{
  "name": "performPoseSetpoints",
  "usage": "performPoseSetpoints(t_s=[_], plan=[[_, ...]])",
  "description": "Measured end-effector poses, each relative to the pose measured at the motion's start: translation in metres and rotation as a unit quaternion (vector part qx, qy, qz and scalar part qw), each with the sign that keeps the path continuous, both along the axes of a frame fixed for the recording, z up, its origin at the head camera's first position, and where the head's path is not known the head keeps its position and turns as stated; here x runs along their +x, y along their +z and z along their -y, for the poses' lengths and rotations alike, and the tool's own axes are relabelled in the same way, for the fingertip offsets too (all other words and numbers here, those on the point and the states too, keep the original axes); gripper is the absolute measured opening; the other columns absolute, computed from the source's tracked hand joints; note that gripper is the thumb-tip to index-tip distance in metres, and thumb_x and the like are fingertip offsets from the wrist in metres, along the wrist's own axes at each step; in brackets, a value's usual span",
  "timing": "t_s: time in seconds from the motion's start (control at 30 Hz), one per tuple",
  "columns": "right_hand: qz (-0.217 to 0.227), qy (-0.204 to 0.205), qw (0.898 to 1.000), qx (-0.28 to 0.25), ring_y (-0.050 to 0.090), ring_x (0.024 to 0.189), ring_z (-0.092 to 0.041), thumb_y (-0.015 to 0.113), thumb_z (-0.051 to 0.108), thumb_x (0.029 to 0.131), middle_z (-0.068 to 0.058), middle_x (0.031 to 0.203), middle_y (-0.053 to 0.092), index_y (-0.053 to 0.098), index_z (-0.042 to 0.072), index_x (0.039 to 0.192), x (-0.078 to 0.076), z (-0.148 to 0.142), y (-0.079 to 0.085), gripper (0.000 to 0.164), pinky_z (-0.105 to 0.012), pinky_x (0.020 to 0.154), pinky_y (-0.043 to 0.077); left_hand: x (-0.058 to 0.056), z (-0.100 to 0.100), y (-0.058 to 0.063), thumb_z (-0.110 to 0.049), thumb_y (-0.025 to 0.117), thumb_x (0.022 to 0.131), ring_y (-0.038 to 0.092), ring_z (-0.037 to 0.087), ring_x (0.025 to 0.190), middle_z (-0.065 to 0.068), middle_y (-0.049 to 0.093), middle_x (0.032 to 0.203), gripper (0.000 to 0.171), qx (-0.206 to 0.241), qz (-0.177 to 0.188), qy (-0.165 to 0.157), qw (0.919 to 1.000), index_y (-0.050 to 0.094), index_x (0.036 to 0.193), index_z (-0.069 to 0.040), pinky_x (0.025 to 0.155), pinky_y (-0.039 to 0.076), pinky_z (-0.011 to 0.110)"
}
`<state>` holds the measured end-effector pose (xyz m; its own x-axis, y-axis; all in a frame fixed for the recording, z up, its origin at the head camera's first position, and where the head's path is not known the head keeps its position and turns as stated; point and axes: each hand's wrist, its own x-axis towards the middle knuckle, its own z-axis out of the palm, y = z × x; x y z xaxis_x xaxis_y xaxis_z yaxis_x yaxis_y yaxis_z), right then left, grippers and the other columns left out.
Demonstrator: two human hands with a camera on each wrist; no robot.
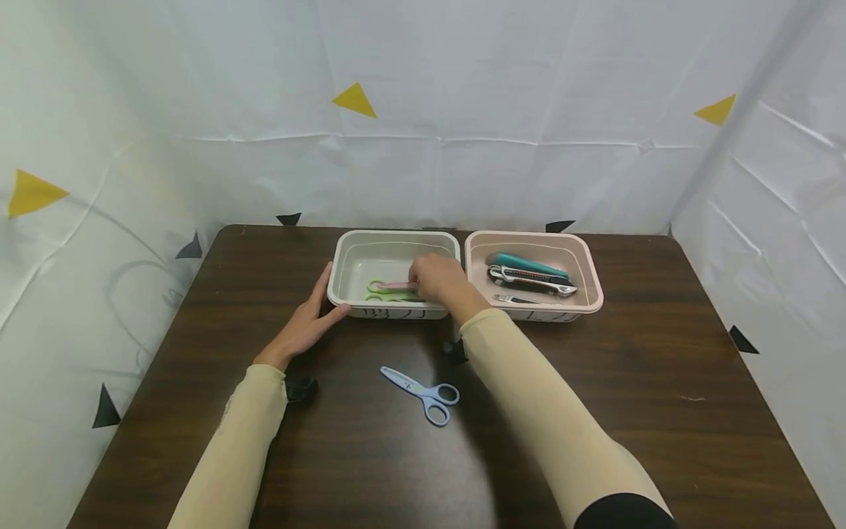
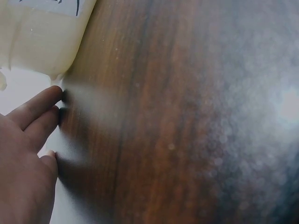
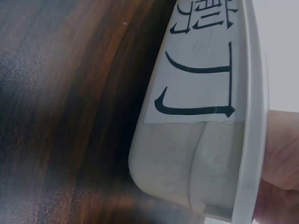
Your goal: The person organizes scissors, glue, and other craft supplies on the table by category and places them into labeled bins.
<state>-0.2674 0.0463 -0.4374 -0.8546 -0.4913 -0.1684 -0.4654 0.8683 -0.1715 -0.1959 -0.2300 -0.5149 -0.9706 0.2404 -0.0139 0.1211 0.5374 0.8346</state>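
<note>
My right hand [image 1: 436,278] reaches into the grey-white bin [image 1: 357,240], fingers curled around pink scissors [image 1: 399,285]. Part of the pink scissors shows left of the fingers; the rest is hidden by the hand. Green scissors [image 1: 390,297] lie on the bin's floor just below them. At the bin's left side, my left hand [image 1: 305,327] has its fingers extended along the wall and its thumb near the front corner. Blue scissors [image 1: 423,391] lie on the table between the forearms, blades pointing up and left.
A pink bin [image 1: 588,283] stands right beside the grey-white one. In it are a teal cutter [image 1: 529,264], a black-and-white cutter [image 1: 532,279] and a small silver tool [image 1: 515,299]. Paper labels [image 3: 201,70] are on the bin fronts. White sheeting [image 1: 489,184] rises behind the table.
</note>
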Motion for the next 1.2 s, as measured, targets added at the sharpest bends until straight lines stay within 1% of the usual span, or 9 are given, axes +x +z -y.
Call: performPoseSetpoints(t_s=[0.2, 0.3, 0.4, 0.53, 0.7, 0.87, 0.97, 1.1, 1.2], plan=[[0.004, -0.001, 1.0, 0.011, 0.063, 0.104, -0.021, 0.065, 0.01, 0.09, 0.001, 0.111, 0.07, 0.078, 0.022, 0.106, -0.002, 0.001, -0.002, 0.024, -0.044, 0.085, 0.051, -0.001, 0.0, -0.001, -0.052, 0.058, 0.095, 0.019, 0.03, 0.146, -0.004, 0.012, 0.163, 0.087, 0.001, 0.003, 0.001, 1.0, -0.003, 0.156, -0.044, 0.107, 0.02, 0.068], [0.005, -0.002, 1.0, 0.011, 0.062, 0.104, -0.02, 0.065, 0.009, 0.09, 0.001, 0.112, 0.07, 0.078, 0.022, 0.106, -0.003, 0.001, -0.002, 0.025, -0.043, 0.085, 0.051, -0.001, -0.001, -0.001, -0.051, 0.058, 0.095, 0.02, 0.031, 0.146, -0.004, 0.013, 0.162, 0.086, 0.004, 0.003, 0.003, 1.0, -0.003, 0.156, -0.045, 0.107, 0.02, 0.068], [0.008, 0.0, 1.0, 0.008, 0.062, 0.105, -0.021, 0.065, 0.008, 0.089, 0.001, 0.112, 0.07, 0.077, 0.021, 0.107, -0.003, -0.001, -0.002, 0.026, -0.043, 0.086, 0.051, -0.001, -0.002, -0.001, -0.051, 0.058, 0.095, 0.02, 0.032, 0.146, -0.002, 0.013, 0.163, 0.086, 0.004, 0.003, 0.001, 1.0, -0.003, 0.156, -0.044, 0.107, 0.02, 0.069], [0.015, 0.003, 1.0, 0.001, 0.061, 0.106, -0.02, 0.065, 0.003, 0.086, 0.0, 0.111, 0.07, 0.077, 0.02, 0.109, -0.003, -0.003, -0.002, 0.031, -0.042, 0.086, 0.051, -0.001, -0.002, -0.002, -0.051, 0.058, 0.095, 0.02, 0.033, 0.146, -0.001, 0.012, 0.163, 0.087, 0.003, 0.005, -0.001, 1.0, -0.003, 0.157, -0.042, 0.106, 0.02, 0.069], [0.019, 0.013, 1.0, -0.005, 0.062, 0.104, -0.019, 0.063, -0.004, 0.082, 0.002, 0.106, 0.071, 0.076, 0.017, 0.111, -0.002, -0.005, 0.001, 0.038, -0.041, 0.085, 0.051, -0.002, -0.001, -0.003, -0.051, 0.059, 0.095, 0.02, 0.032, 0.146, -0.003, 0.013, 0.163, 0.087, 0.004, 0.002, 0.0, 1.0, -0.002, 0.156, -0.043, 0.106, 0.02, 0.069], [0.011, 0.022, 1.0, -0.005, 0.062, 0.107, -0.021, 0.061, -0.002, 0.084, 0.0, 0.113, 0.07, 0.075, 0.018, 0.115, -0.001, -0.006, 0.005, 0.039, -0.041, 0.086, 0.051, -0.001, -0.001, -0.001, -0.051, 0.059, 0.095, 0.02, 0.031, 0.146, -0.003, 0.013, 0.163, 0.087, 0.003, 0.004, 0.0, 1.0, -0.003, 0.156, -0.044, 0.107, 0.02, 0.068], [0.006, 0.023, 1.0, -0.017, 0.061, 0.11, -0.022, 0.061, 0.002, 0.089, 0.0, 0.118, 0.068, 0.073, 0.018, 0.119, 0.001, -0.007, 0.008, 0.036, -0.042, 0.086, 0.051, -0.001, -0.001, 0.0, -0.052, 0.058, 0.095, 0.02, 0.031, 0.146, -0.003, 0.012, 0.163, 0.087, 0.0, 0.006, 0.002, 1.0, -0.003, 0.156, -0.044, 0.107, 0.02, 0.068], [-0.005, 0.028, 0.998, -0.051, 0.062, 0.111, -0.021, 0.059, 0.005, 0.092, 0.0, 0.118, 0.069, 0.072, 0.016, 0.12, 0.008, -0.011, 0.012, 0.032, -0.041, 0.086, 0.052, -0.001, 0.0, 0.0, -0.051, 0.058, 0.095, 0.02, 0.032, 0.146, -0.002, 0.012, 0.163, 0.087, -0.002, 0.004, 0.002, 1.0, -0.003, 0.156, -0.043, 0.106, 0.02, 0.069], [-0.029, 0.042, 0.995, -0.082, 0.063, 0.11, -0.02, 0.059, 0.008, 0.093, 0.0, 0.116, 0.07, 0.073, 0.015, 0.118, 0.014, -0.016, 0.012, 0.029, -0.04, 0.087, 0.051, -0.001, 0.0, 0.0, -0.052, 0.058, 0.095, 0.02, 0.033, 0.146, -0.002, 0.012, 0.163, 0.087, -0.003, 0.004, 0.002, 1.0, -0.003, 0.156, -0.042, 0.106, 0.02, 0.069]])
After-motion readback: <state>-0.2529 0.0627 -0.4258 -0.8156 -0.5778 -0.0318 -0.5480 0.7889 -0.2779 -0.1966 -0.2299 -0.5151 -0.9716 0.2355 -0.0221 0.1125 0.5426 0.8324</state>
